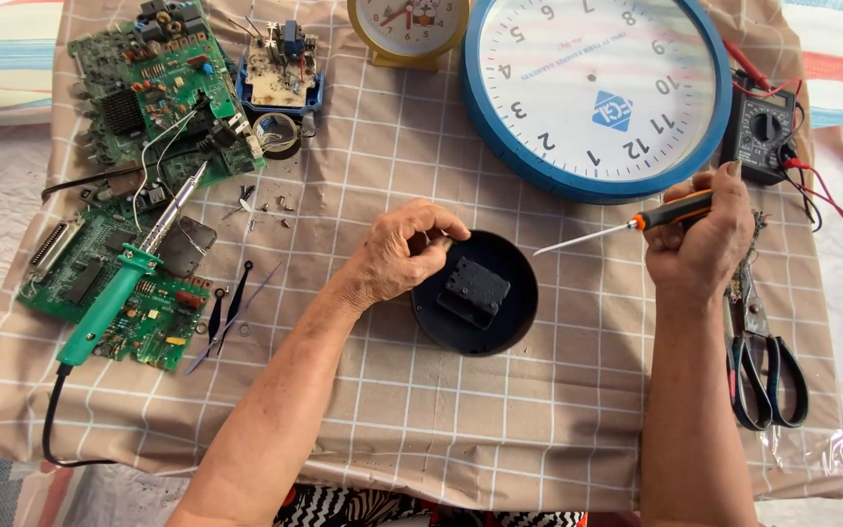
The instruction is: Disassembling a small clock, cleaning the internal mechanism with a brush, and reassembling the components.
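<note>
**Clock back on the checked cloth**

My left hand [404, 252] is curling its fingers over the rim of the round black clock back [477, 293], which is lying mid-table on the checked cloth [421, 410]. My right hand [702, 232] is gripping the orange-handled screwdriver [626, 226], tip hovering above the disc. Scissors [765, 366] lying just right.
</note>
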